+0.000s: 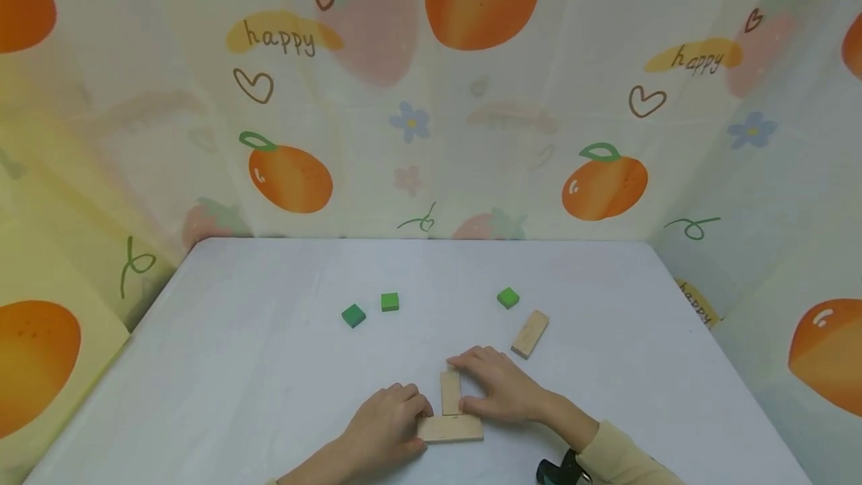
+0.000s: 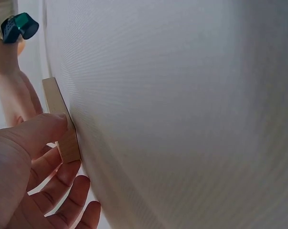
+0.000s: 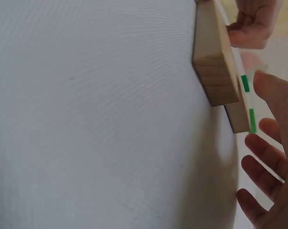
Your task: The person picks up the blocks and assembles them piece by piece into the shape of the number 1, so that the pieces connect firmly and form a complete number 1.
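Note:
Two plain wooden blocks meet in an upside-down T near the table's front. My left hand (image 1: 387, 429) pinches the left end of the crosswise wooden block (image 1: 450, 429), thumb on its near side and index finger on its far side. That block (image 2: 69, 147) shows between the thumb and fingers in the left wrist view. Beyond its middle lies the lengthwise wooden block (image 1: 450, 394). My right hand (image 1: 505, 388) reaches around this one from the right, fingertips by its far end. In the right wrist view the thumb and fingers are spread beside the blocks.
A third wooden block (image 1: 530, 334) lies farther back on the right. Green cubes lie toward the rear: one dark green (image 1: 353, 315), one brighter (image 1: 390, 302) and another (image 1: 508, 298) at right. A black device (image 1: 564, 470) sits by the right sleeve. Printed cloth surrounds the white table (image 1: 236, 365).

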Motion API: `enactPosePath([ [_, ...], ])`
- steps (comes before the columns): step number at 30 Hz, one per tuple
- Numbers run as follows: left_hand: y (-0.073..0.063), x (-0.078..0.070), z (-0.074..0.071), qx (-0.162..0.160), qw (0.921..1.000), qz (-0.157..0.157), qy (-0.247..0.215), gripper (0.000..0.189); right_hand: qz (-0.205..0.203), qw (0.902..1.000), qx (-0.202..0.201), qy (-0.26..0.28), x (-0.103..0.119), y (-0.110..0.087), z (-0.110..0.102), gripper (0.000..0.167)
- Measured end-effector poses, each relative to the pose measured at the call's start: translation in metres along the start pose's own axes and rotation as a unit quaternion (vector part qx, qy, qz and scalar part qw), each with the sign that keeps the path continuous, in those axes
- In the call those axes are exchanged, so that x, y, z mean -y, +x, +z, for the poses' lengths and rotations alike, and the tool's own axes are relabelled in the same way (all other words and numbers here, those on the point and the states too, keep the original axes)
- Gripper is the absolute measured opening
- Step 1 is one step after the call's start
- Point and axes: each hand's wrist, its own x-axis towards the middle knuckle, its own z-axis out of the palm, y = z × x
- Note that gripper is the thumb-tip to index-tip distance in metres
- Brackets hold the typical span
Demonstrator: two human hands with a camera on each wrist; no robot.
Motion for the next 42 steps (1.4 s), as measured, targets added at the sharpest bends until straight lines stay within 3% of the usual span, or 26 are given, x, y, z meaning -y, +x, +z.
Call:
enactPosePath([
  [11, 0.001, -0.001, 0.002, 0.008, 0.9999, -0.015, -0.005, 0.026, 0.062, 0.9889, -0.131, 0.033, -0.014, -0.007, -0.021, 0.052],
  [20, 0.001, -0.002, 0.001, 0.013, 0.9995, -0.024, -0.017, 0.025, 0.082, 0.9802, -0.18, 0.013, -0.035, -0.022, -0.033, 0.059],
  [32, 0.001, 0.0, 0.002, 0.008, 0.9996, -0.018, -0.02, 0.026, 0.13, 0.9681, -0.214, -0.007, -0.062, -0.034, -0.037, 0.074],
  [42, 0.001, -0.001, 0.0, 0.013, 0.9995, -0.022, -0.019, 0.026, 0.188, 0.9617, -0.197, -0.035, -0.076, -0.04, -0.034, 0.075],
])
